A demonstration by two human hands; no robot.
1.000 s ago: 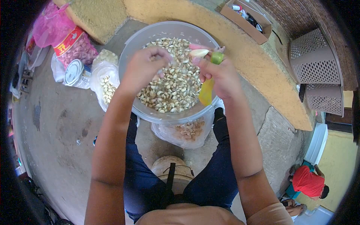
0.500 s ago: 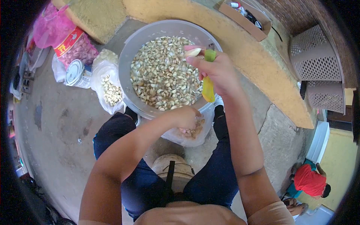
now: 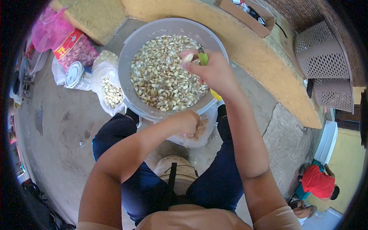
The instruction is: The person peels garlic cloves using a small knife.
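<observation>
My right hand (image 3: 214,69) is closed over the right side of the basin. It grips a small knife with a yellow-green handle (image 3: 203,58) and pinches a pale garlic clove (image 3: 188,58) between thumb and fingers. Many garlic cloves (image 3: 165,76) lie in water inside the large grey basin (image 3: 128,90). My left hand (image 3: 188,122) is bent down over a clear plastic bag (image 3: 209,132) of brownish peelings, just below the basin's near rim. The back of that hand hides most of its fingers, so whatever it may hold is not visible.
Left of the basin stand a bag of peeled cloves (image 3: 111,92), a metal can (image 3: 78,74) and a pink net sack (image 3: 78,50). A bucket (image 3: 174,168) is between my legs. A low yellow ledge (image 3: 260,61) runs behind; a person in red (image 3: 317,182) is far right.
My right hand has shifted slightly left and turned, so the knife handle is now mostly hidden behind it. My left hand stays over the peelings bag, moved slightly left.
</observation>
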